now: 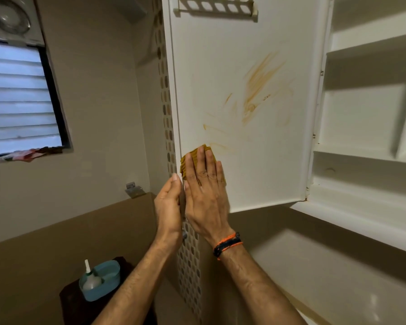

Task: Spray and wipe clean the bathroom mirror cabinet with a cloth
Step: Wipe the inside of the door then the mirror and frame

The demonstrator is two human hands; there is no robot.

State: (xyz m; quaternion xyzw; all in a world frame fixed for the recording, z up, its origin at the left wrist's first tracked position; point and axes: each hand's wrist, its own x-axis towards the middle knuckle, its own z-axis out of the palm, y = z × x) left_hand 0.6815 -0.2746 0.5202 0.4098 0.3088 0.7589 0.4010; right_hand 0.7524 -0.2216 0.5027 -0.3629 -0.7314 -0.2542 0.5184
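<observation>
On the stained white door (244,90), right hand (205,195) presses ribbed cloth (185,163) flat-fingered; left hand (168,207) grips its edge

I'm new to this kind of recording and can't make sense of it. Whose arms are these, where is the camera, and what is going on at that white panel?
There is no machine here. The one picture comes from a camera worn on a person's head, looking forward at their own two bare hands.

The white panel is the inside of an open cabinet door, swung out from the cabinet shelves on the right. It carries brownish smears.

The right hand, with cords at the wrist, presses a mustard-coloured cloth flat against the door with straight fingers. The left hand rests at the door's free edge, apparently steadying it.

Lower left, a teal tub holds a pale bottle. A louvred window is on the left wall.
</observation>
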